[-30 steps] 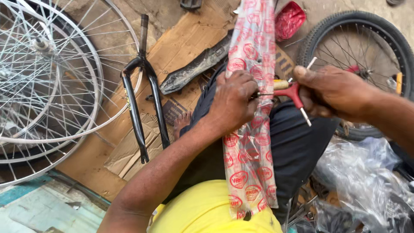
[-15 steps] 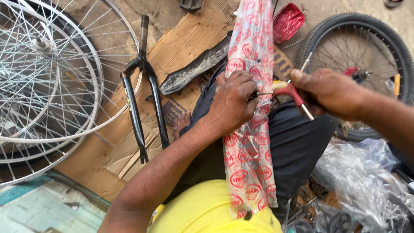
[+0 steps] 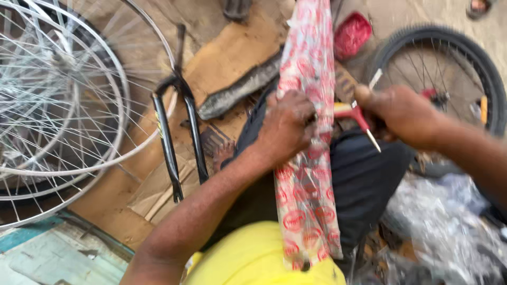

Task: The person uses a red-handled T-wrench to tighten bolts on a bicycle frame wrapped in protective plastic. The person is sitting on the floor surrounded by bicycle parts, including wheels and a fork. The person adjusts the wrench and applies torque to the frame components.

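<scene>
At nine o'clock, bare wheel rims [image 3: 58,105] and a black fork [image 3: 177,132] lie on cardboard. My left hand [image 3: 288,126] clamps the wrapped bike part [image 3: 309,158], wrapping still on, at centre. At three o'clock, my right hand [image 3: 401,113] grips a red three-way wrench [image 3: 356,113].
</scene>
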